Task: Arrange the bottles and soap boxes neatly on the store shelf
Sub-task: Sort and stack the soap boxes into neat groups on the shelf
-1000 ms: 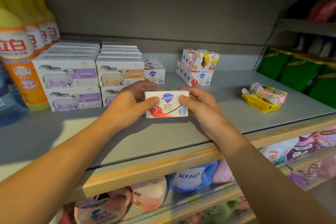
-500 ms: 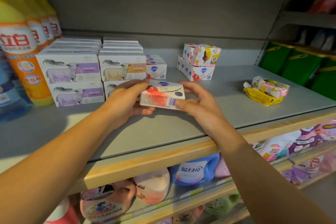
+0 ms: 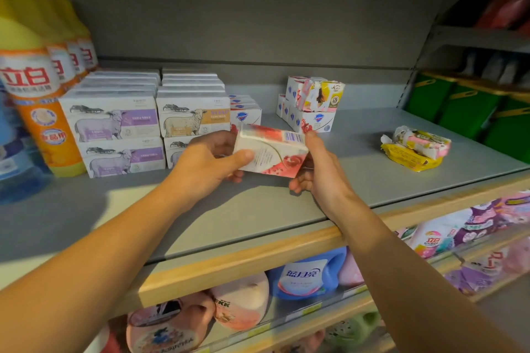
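Cardboard, white with a red swirl and a barcode on its upper side, is what both hands are busy with: a single soap box [image 3: 271, 150] held tilted in the air above the grey shelf [image 3: 358, 180], touching nothing but skin. The left hand [image 3: 210, 162] grips its left end, thumb pressed flat on the face toward the camera and the other fingers curled behind. The right hand [image 3: 318, 173] pinches the right end, one fingertip up by the barcode corner, the rest tucked under and behind.

Just beyond the left fingers stand the stacked sheep boxes [image 3: 114, 123] and, next to them, a short row of blue-shield soap boxes [image 3: 246, 110] — probably where this one belongs. Beyond the right fingertips sits a loose, crooked pile of more soap boxes [image 3: 311, 103]. Well off past the right hand lies a crumpled yellow and pink packet [image 3: 414, 147].

The risk I see is in the tilt — set down at this angle, the box would land askew or label-down. Pushing it in too quickly could also nudge the row behind the left fingers out of line, or knock the leaning pile over.
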